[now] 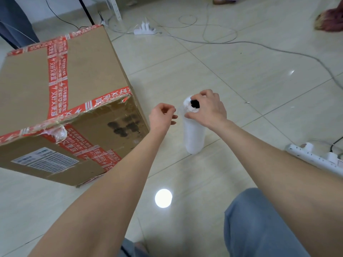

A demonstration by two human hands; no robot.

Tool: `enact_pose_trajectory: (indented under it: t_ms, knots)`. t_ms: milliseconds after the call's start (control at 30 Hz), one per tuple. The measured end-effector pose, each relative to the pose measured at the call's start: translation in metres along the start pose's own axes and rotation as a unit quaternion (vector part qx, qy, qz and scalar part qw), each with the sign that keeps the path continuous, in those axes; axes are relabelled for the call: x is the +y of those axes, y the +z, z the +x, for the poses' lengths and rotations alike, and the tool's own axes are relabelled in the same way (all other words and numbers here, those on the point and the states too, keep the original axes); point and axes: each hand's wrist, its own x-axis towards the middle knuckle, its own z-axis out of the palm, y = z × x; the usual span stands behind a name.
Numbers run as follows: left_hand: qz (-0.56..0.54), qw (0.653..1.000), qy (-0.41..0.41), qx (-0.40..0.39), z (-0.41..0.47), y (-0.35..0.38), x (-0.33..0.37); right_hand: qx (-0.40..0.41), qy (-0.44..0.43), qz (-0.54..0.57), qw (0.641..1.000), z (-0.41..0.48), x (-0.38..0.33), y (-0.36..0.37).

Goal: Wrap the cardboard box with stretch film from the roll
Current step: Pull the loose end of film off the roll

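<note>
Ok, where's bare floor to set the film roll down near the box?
Bare tiles lie between the box and the roll, and nearer, between the box and the knee. Crowded: cables and a power strip beyond the box; another power strip at right.

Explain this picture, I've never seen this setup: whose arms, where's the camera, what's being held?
No machine here: a person's two bare hands, filmed by one camera worn on their head, looking down. The right hand grips the top of a white stretch film roll standing upright on the tiled floor. The left hand appears to pinch the loose film end beside it. The cardboard box, sealed with red tape, sits on the floor to the left, apart from the roll.
</note>
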Motion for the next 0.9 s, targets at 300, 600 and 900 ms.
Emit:
enact_pose_trajectory:
  t_ms: [300, 600, 900]
  knots:
    - [0.187, 0.975, 0.095, -0.078, 0.003, 0.014, -0.009, 0.000, -0.050, -0.103, 0.993, -0.012, 0.008, 0.009]
    - [0.320, 0.926, 0.146, -0.136, 0.002, -0.015, -0.011, 0.031, -0.145, -0.130, 0.980, -0.025, -0.008, 0.001]
    - [0.189, 0.956, 0.095, -0.201, -0.017, -0.011, 0.000, -0.009, -0.152, -0.211, 0.965, -0.031, -0.010, 0.006]
